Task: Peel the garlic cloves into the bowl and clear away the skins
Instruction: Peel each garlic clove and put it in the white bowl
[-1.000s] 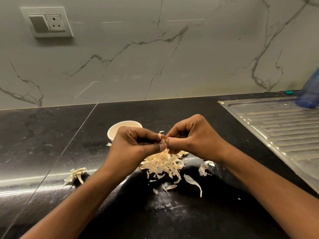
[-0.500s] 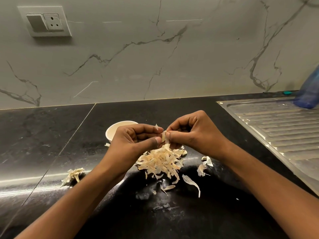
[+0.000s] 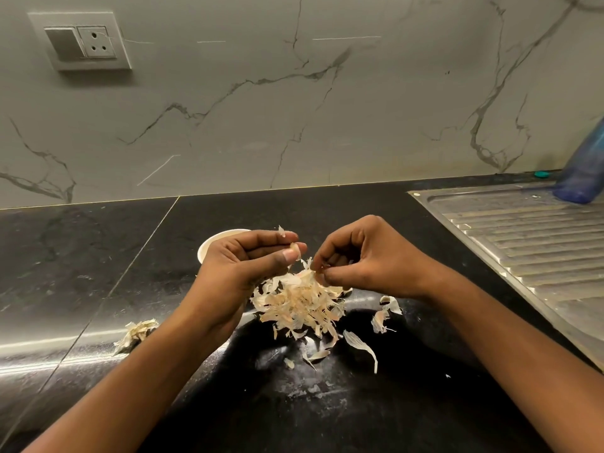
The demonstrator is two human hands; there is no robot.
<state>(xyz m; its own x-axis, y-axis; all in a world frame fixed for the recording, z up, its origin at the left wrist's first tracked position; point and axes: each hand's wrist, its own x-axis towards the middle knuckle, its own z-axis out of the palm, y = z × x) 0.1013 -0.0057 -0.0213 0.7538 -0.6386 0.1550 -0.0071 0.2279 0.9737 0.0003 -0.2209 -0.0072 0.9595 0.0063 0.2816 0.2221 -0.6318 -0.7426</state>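
Two hands meet at frame centre: the left hand (image 3: 248, 269) pinches a garlic clove (image 3: 295, 248) between thumb and fingers — the right hand (image 3: 369, 259) curls its fingertips atop the skin pile (image 3: 300, 305), whether grasping I cannot tell. The bowl (image 3: 212, 245) peeks out just behind the left hand.

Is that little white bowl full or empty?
Cannot tell: the bowl stands upright behind the left hand, which hides most of its inside.
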